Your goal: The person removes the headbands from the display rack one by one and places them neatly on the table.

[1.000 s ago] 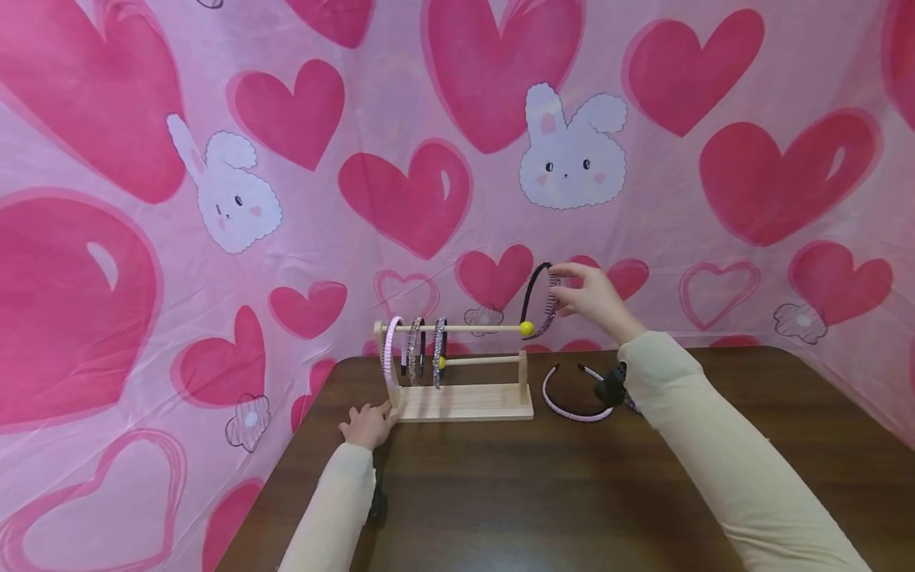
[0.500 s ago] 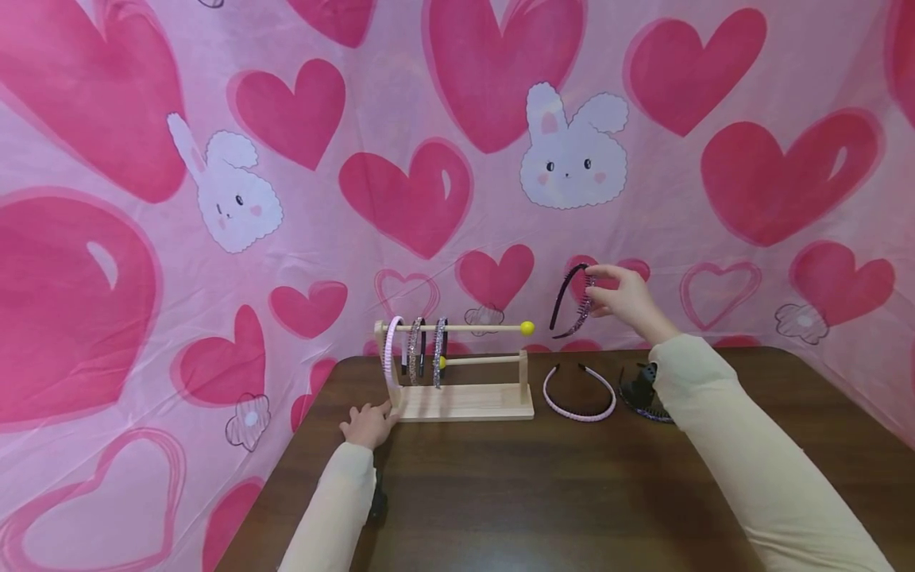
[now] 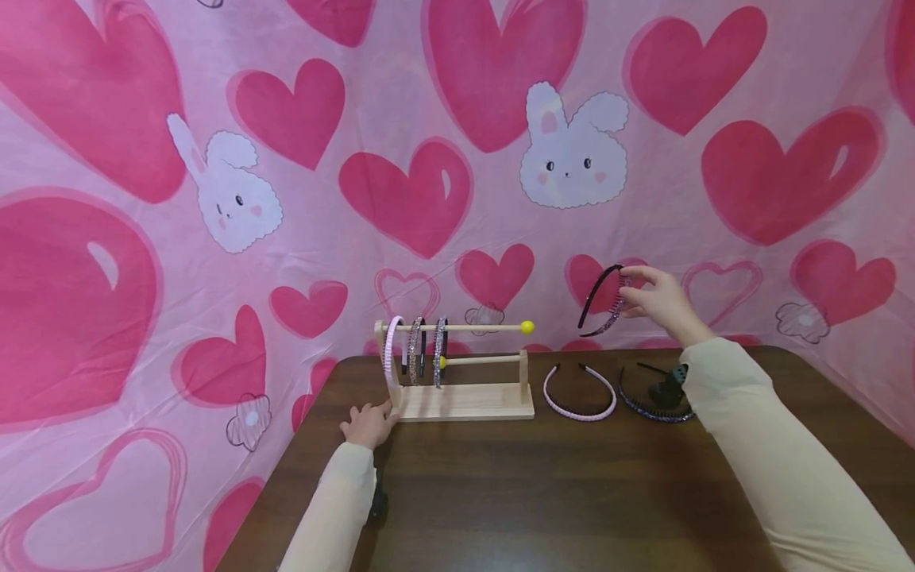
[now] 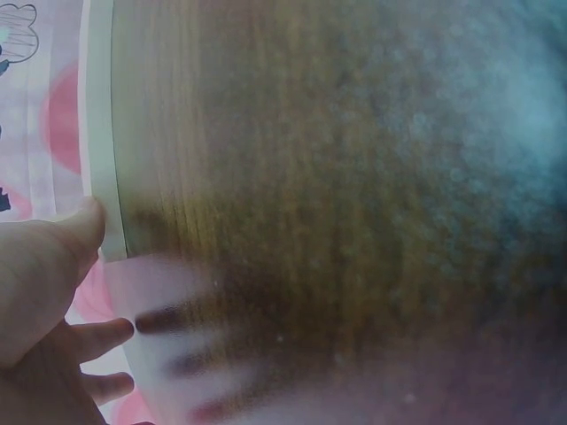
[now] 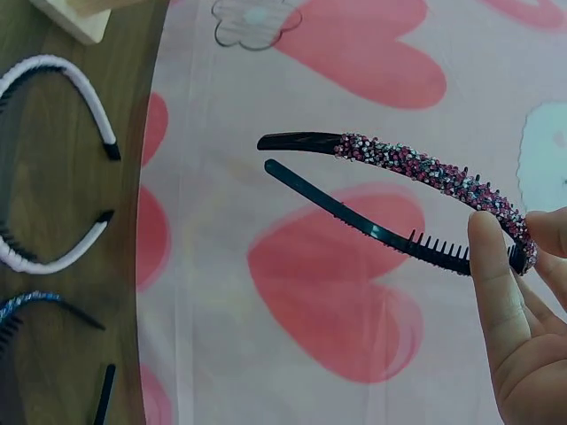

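My right hand (image 3: 661, 300) pinches a headband (image 5: 425, 168) between thumb and fingers at its curved top. This headband is black with comb teeth and pink-and-silver glitter, and is held up off the table, right of the wooden stand (image 3: 465, 403). Its two ends point left in the right wrist view. My left hand (image 3: 368, 425) rests on the table with fingertips touching the left end of the stand's base. From the stand's upper rod hang a pink headband (image 3: 389, 349), a brownish glittery headband (image 3: 414, 357) and a silvery glittery headband (image 3: 438, 361).
On the brown table (image 3: 500, 492), right of the stand, lie a pale pink headband (image 3: 579, 416) and a dark blue glittery headband (image 3: 652, 413). The upper rod ends in a yellow ball (image 3: 527, 327). A pink heart-patterned cloth (image 3: 400, 103) hangs behind the table.
My right hand has moved right with the glittery headband, away from the yellow ball at the upper rod's end. The left hand and the stand have stayed put.
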`<action>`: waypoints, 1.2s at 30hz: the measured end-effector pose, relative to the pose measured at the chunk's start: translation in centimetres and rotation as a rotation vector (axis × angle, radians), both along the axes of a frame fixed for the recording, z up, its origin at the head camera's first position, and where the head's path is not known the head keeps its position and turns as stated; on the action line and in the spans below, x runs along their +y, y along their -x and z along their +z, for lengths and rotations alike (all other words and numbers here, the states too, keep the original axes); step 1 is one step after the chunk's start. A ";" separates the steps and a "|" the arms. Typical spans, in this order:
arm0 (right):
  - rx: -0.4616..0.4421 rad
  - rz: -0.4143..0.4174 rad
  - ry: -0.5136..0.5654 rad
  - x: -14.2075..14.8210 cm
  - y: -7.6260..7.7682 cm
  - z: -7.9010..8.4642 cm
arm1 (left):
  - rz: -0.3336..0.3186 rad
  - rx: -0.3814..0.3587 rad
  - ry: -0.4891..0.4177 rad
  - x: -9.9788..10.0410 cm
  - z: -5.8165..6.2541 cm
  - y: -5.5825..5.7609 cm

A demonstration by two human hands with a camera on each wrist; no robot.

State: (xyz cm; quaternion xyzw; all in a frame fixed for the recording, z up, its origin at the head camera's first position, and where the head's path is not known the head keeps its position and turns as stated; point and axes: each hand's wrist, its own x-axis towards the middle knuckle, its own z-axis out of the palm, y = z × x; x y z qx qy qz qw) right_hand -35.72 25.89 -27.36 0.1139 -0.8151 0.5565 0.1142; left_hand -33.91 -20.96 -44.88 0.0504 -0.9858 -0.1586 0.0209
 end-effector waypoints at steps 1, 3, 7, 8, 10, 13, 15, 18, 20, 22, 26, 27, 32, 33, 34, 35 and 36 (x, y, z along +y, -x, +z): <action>0.009 0.000 0.002 0.3 0.0 -0.1 | 0.001 0.001 -0.001 0.0 0.0 0.0; 0.021 -0.003 0.018 0.9 -0.1 -0.4 | -0.002 0.004 0.002 0.0 0.1 -0.1; 0.020 -0.020 0.051 1.9 -0.1 -0.8 | -0.008 0.011 0.007 0.0 0.3 -0.3; 0.017 -0.026 0.057 2.1 -0.2 -0.9 | -0.008 0.012 0.006 0.0 0.3 -0.3; 0.013 -0.041 0.054 2.6 -0.4 -1.0 | -0.008 0.012 0.002 0.0 0.3 -0.3; 0.020 -0.051 0.049 3.3 -0.5 -1.4 | -0.006 0.014 -0.007 0.1 0.3 -0.3; 0.024 -0.051 0.041 3.8 -0.6 -1.8 | -0.004 0.017 -0.009 0.1 0.3 -0.3; 0.029 -0.055 0.028 4.6 -0.7 -2.5 | 0.003 0.021 -0.004 0.2 0.3 -0.3; 0.026 -0.061 0.028 5.1 -0.8 -3.0 | 0.007 0.020 0.004 0.3 0.4 -0.4; 0.021 -0.075 0.032 5.6 -0.9 -3.4 | 0.012 0.016 0.003 0.3 0.4 -0.4; 0.008 -0.105 0.045 6.5 -0.9 -4.1 | 0.008 0.012 -0.002 0.2 0.3 -0.3; 0.008 -0.115 0.048 6.7 -0.9 -4.3 | 0.007 0.012 -0.003 0.1 0.3 -0.2; 0.019 -0.156 0.071 7.9 -0.8 -5.3 | 0.002 0.010 -0.005 0.0 0.1 -0.1; 0.022 -0.161 0.082 8.2 -0.7 -5.5 | 0.002 0.011 -0.005 0.0 0.1 -0.1; 0.031 -0.161 0.091 8.5 -0.6 -5.8 | 0.002 0.012 -0.005 0.0 0.1 -0.1; 0.033 -0.161 0.104 8.9 -0.5 -6.1 | 0.000 0.016 -0.002 0.0 0.1 0.0; 0.036 -0.160 0.118 9.2 -0.4 -6.3 | -0.002 0.018 0.001 0.0 0.0 0.0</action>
